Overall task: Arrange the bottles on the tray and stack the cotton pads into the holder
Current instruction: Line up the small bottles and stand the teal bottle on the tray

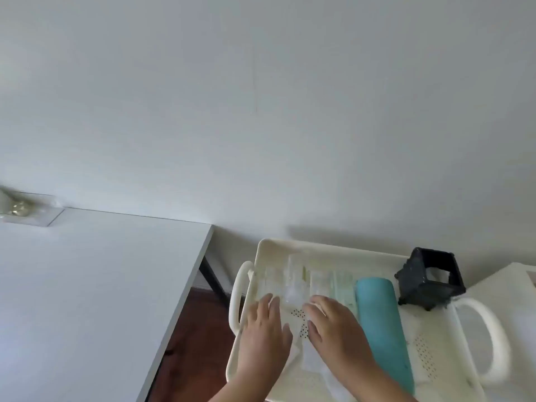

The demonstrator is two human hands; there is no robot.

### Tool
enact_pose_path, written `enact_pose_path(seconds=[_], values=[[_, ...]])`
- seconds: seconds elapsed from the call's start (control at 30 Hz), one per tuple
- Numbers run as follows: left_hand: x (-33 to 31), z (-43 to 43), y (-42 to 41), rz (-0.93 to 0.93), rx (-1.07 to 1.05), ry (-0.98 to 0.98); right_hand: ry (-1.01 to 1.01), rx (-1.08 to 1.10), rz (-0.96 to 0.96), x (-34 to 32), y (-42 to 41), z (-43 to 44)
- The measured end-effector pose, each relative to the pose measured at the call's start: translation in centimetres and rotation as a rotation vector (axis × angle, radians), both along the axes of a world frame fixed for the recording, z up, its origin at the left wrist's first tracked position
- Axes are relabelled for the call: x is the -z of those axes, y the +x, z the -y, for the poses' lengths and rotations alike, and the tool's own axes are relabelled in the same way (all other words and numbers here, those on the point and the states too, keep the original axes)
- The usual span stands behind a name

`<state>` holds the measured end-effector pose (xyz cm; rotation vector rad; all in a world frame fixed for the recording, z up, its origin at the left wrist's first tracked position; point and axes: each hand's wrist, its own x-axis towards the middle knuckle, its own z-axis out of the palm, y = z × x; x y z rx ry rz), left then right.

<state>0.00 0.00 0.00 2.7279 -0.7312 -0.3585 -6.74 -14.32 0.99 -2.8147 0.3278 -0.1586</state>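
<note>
Head view: clear, blurred bottles (293, 281) are laid beside a teal bottle (381, 323) on the cream tray (319, 246); left hand (265, 335) and right hand (338, 332) are spread flat, fingers apart, nothing clasped.

blurred clear bottles (293, 281), forearms cropped

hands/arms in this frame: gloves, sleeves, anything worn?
Both bare. No gloves on the left hand or the right hand, and no rings or watch that I can see. Wrists and the visible part of both forearms are uncovered too, no sleeve in view down to the frame's bottom edge. Image is soft, so small details could be missed.
</note>
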Motion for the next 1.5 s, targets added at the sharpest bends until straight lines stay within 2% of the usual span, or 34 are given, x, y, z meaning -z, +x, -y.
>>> enact_pose_path(seconds=[0.1, 0.3, 0.6, 0.83, 0.93, 1.07, 1.27, 1.4, 1.5], values=[[0.8, 0.0, 1.2, -0.023, 0.048, 0.024, -0.071, 0.018, -0.035, 1.3, 2.5, -0.5], [2.2, -0.1, 2.6, 0.065, 0.078, 0.129, -0.187, 0.018, -0.200, 2.4, 5.6, -1.2], [2.9, 0.5, 3.2, 0.121, 0.062, 0.104, -0.180, -0.012, -0.239, 3.8, 7.3, -0.6], [1.9, 1.0, 3.3, 0.091, -0.003, 0.062, -0.078, 0.014, -0.182, 4.2, 7.3, -0.5], [0.8, 1.2, 3.6, 0.086, 0.004, 0.003, 0.059, 0.068, -0.096, 4.0, 7.1, -0.1], [-0.9, 2.5, 4.8, 0.113, -0.006, -0.078, 0.339, 0.115, -0.017, 3.5, 6.9, 1.0], [-2.1, 4.3, 8.7, 0.160, 0.050, -0.191, 0.459, 0.133, 0.087, 1.9, 8.2, 3.7], [-3.1, 5.1, 12.2, 0.100, 0.086, -0.182, 0.469, 0.073, 0.052, 0.8, 10.2, 5.2], [-4.0, 5.6, 13.9, 0.008, 0.115, -0.097, 0.518, 0.070, -0.033, 0.3, 11.3, 5.8]])
